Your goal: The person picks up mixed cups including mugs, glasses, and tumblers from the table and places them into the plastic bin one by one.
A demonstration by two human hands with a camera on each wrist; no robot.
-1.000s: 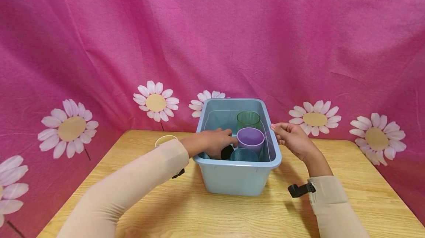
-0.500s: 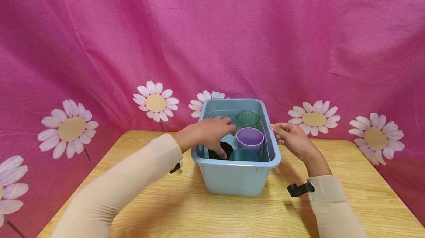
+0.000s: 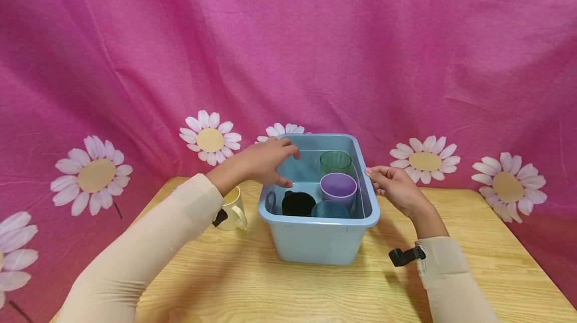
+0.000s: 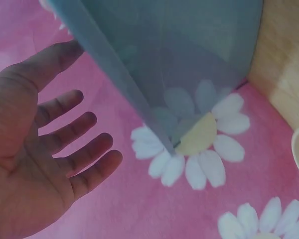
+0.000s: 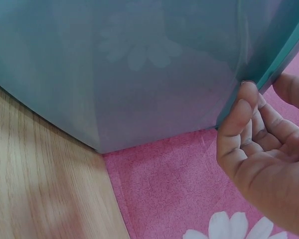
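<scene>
A light blue plastic bin (image 3: pixel 317 220) stands on the table. Inside it, a black mug (image 3: pixel 298 205) is at the front left, with a dark blue cup (image 3: pixel 330 210) beside it. Behind these are a purple cup (image 3: pixel 338 188) and a green glass (image 3: pixel 335 162). Over the bin's left rim, my left hand (image 3: pixel 266 163) is spread and holds nothing. In the left wrist view its fingers (image 4: pixel 72 130) are apart beside the bin wall. My right hand (image 3: pixel 396 188) pinches the right rim between thumb and fingers, as the right wrist view also shows.
A cream mug (image 3: pixel 235 215) with a yellow inside stands on the wooden table (image 3: pixel 315 293) left of the bin, partly behind the left forearm. A pink cloth (image 3: pixel 288 57) with white flowers hangs right behind the table.
My left hand has let go of the black mug in the bin and risen up and left to the left rim. My right hand has stayed at the right rim.
</scene>
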